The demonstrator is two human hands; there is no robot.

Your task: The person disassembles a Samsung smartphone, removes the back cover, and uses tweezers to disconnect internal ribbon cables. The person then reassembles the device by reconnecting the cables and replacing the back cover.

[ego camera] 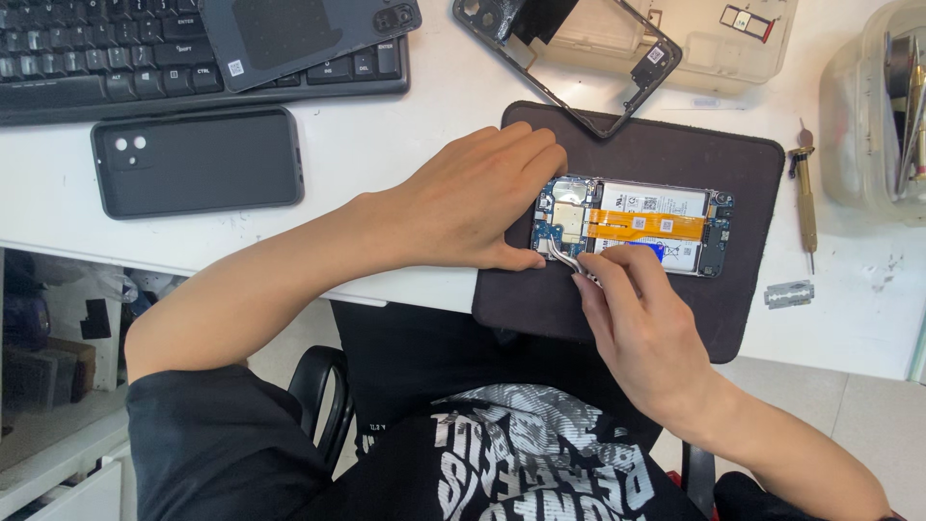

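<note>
1. Far left, top: one black keyboard (116,48) sat at the back of the white table (405,135), w/ one grey phone back cover (299,34) lying across its right end. That looked like parking it out of the way.
2. Below it: one dark phone case (198,161), flat, camera holes up, well apart from the work.
3. Centre: left hand (473,198) lay flat, palm down, on the left end of the opened phone (632,227). Its grip was not closed round anything; fingers and thumb pressed on the edge, prob. to stop the phone sliding.
4. The phone (one, back off, orange flex cable across the battery) lay on one dark work mat (656,154), near the table's front edge.
5. Right hand (641,323) had its grip pinched on one pair of metal tweezers (569,259), tips at the phone's lower left corner, just beside the left thumb.
6. Top centre-right: one bare phone frame (579,106), half on the mat.
7. Right of the mat: one brass-handled screwdriver (804,198) and one razor blade (789,293), both within reach.
</note>
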